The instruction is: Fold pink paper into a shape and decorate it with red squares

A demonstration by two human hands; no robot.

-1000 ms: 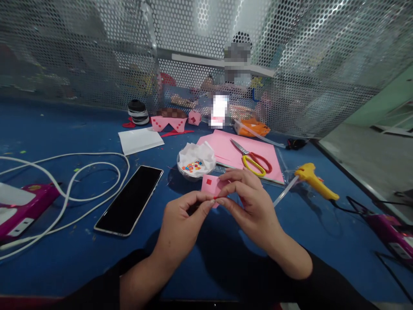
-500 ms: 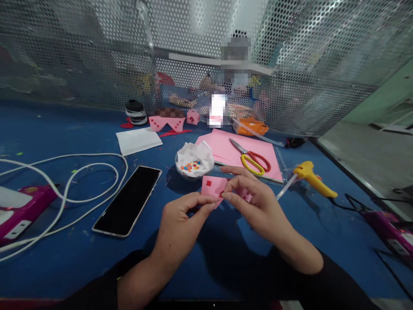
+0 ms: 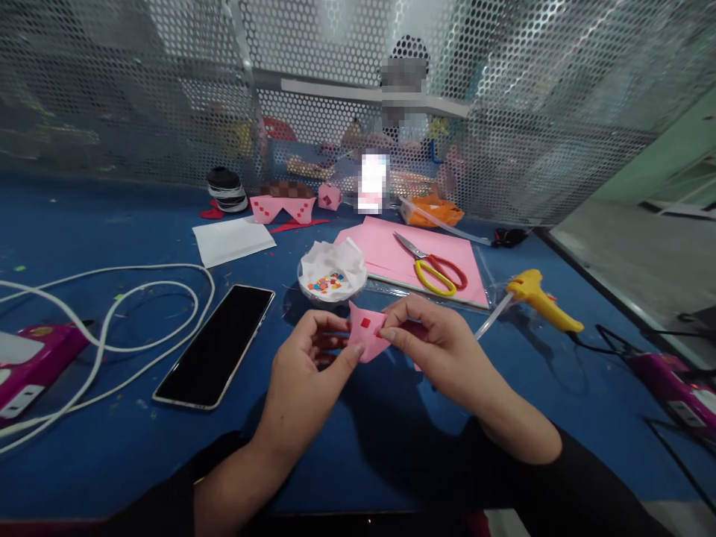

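Between my two hands is a piece of pink paper [image 3: 363, 339] with small red squares on it, raised above the blue table. My left hand [image 3: 313, 358] pinches its left edge between thumb and fingers. The right side is gripped by my right hand [image 3: 433, 339], with thumb and index finger at a red square; its other fingers hide part of the paper. Just beyond sits a bowl [image 3: 358, 282] lined with white tissue, with small coloured paper bits [image 3: 327, 283] inside.
Scissors [image 3: 428, 265] lie on pink sheets [image 3: 374, 239]. A yellow glue gun [image 3: 542, 302] is at right, a phone [image 3: 218, 347] at left near a white cable [image 3: 101, 347]. Pink paper glasses [image 3: 283, 209], black thread [image 3: 227, 189] and a lit screen [image 3: 372, 181] stand by the perforated metal panel.
The pink paper has turned, so its shape and red squares show differently. My left thumb and fingers have shifted along its edge, and my right fingers have closed in. The view has moved slightly.
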